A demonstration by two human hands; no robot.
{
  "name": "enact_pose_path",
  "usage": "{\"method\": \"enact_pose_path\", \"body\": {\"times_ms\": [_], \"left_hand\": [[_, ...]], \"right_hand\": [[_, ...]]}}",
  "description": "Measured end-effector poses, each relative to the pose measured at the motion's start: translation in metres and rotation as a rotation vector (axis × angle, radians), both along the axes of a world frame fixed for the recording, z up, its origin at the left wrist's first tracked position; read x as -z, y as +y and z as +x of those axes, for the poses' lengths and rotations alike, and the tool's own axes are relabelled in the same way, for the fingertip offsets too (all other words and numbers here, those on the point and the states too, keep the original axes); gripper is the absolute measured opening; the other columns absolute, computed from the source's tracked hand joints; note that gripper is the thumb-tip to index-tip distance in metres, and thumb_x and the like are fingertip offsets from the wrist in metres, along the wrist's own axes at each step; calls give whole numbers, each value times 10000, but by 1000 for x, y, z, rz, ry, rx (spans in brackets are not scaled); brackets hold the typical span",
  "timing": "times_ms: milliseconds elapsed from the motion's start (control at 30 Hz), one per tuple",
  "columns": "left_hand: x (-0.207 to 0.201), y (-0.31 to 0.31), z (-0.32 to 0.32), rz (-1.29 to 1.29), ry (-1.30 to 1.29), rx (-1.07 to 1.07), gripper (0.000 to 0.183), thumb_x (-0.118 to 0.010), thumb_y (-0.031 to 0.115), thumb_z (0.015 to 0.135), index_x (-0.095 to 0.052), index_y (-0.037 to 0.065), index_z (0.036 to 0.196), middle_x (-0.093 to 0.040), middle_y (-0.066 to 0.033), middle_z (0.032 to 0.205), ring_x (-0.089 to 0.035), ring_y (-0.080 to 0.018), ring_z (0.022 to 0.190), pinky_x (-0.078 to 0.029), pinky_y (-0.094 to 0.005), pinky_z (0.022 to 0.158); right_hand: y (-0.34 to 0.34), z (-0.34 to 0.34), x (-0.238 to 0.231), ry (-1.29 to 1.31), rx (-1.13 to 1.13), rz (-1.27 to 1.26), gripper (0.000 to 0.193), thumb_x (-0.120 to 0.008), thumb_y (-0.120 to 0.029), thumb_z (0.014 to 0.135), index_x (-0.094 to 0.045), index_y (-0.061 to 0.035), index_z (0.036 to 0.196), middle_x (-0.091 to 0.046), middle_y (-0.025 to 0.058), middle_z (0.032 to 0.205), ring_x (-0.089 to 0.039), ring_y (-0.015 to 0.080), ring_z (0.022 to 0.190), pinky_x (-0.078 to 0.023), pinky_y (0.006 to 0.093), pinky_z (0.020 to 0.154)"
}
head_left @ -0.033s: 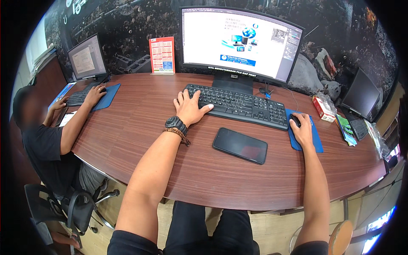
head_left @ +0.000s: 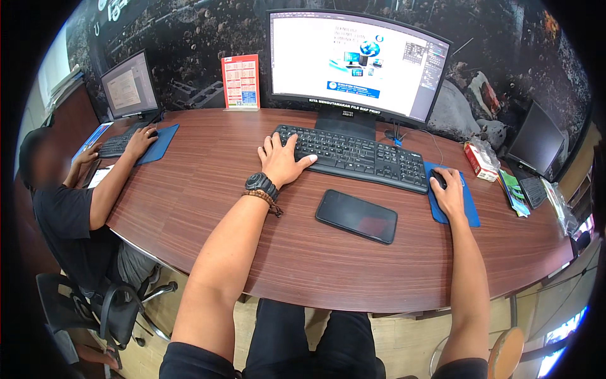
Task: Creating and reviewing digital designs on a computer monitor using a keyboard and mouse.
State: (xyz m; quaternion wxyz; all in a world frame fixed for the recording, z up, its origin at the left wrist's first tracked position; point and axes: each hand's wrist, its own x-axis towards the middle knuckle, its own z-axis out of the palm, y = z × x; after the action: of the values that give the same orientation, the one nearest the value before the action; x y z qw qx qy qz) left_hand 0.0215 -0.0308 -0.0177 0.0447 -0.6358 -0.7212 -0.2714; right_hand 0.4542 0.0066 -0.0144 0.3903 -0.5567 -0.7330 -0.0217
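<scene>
My left hand (head_left: pixel 282 162) rests with fingers spread on the left end of a black keyboard (head_left: pixel 360 156). A dark watch (head_left: pixel 261 184) and a beaded bracelet (head_left: pixel 265 200) are on that wrist. Over at the right, my right hand (head_left: pixel 449 194) is closed over a black computer mouse (head_left: pixel 437 179), which lies on a blue mouse pad (head_left: pixel 470 211). Behind the keyboard stands a wide monitor (head_left: pixel 303 57) with a page of computer pictures on its screen. A black phone (head_left: pixel 357 216) lies face up between my forearms, its screen dark.
At the left a seated person (head_left: pixel 69 208) works at another keyboard (head_left: pixel 115 144) and monitor (head_left: pixel 129 85). A red desk calendar (head_left: pixel 241 82) stands beside my monitor. To the right are a red-and-white box (head_left: pixel 481 162), leaflets (head_left: pixel 514 192) and a dark monitor (head_left: pixel 536 136).
</scene>
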Motion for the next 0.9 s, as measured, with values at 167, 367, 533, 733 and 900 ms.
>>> {"method": "enact_pose_path", "body": {"times_ms": [167, 367, 533, 733, 900], "left_hand": [[0, 0, 0, -15, 3, -9, 824, -661, 620, 846, -468, 111, 1465, -303, -314, 1517, -221, -467, 1424, -160, -640, 1132], [-1, 0, 1, -17, -8, -3, 830, -657, 621, 849, -462, 103, 1468, -296, -317, 1521, -210, -470, 1428, -158, -646, 1130], [0, 1, -1, -17, -13, 3, 826, -663, 615, 848, -464, 104, 1466, -291, -318, 1523, -202, -479, 1430, -152, -655, 1128], [-1, 0, 1, -15, -22, 2, 824, -666, 610, 848, -465, 100, 1463, -290, -319, 1523, -197, -485, 1432, -150, -660, 1126], [-1, 0, 0, -15, -19, 1, 825, -668, 612, 846, -465, 105, 1465, -293, -317, 1523, -201, -484, 1431, -155, -657, 1126]], "right_hand": [[-2, 0, -2, 11, 4, -18, 322, -668, -201, 802, -685, -56, 1090, -585, 180, 1141, -584, 363, 1102, -468, 427, 969], [-2, 1, -1, 10, 7, -18, 310, -653, -181, 779, -679, -57, 1062, -578, 168, 1125, -580, 358, 1096, -466, 427, 965], [0, 3, 0, 2, 7, -14, 311, -651, -188, 780, -679, -61, 1062, -581, 160, 1127, -578, 356, 1098, -465, 430, 966], [-3, 1, -1, 8, 12, -19, 309, -650, -193, 780, -693, -64, 1058, -591, 161, 1123, -582, 360, 1095, -469, 432, 965], [-2, 1, -2, 2, 9, -16, 309, -654, -195, 778, -699, -64, 1055, -596, 162, 1126, -581, 361, 1100, -467, 431, 968]]}}
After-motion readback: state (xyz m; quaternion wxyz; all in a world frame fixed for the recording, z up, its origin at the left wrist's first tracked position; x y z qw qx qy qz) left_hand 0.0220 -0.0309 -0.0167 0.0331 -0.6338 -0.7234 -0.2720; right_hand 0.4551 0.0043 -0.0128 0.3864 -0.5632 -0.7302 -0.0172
